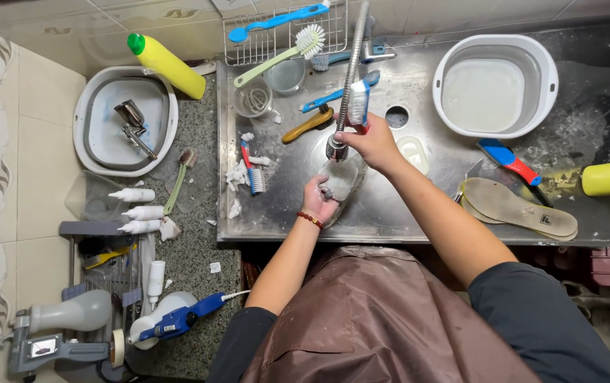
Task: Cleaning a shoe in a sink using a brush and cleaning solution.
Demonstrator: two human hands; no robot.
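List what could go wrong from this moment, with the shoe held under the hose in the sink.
1. The left hand grips the wet shoe by one end only; it could slip into the sink.
2. The right hand holds both a brush and the hose, so water may spray toward the apron.
3. The insoles lie near the sink's front edge and might get knocked off.

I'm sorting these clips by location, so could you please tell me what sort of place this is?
Probably a shoe-cleaning workstation. A steel sink has a flexible tap over it, the left hand holds a shoe under the spout, and insoles and brushes lie around.
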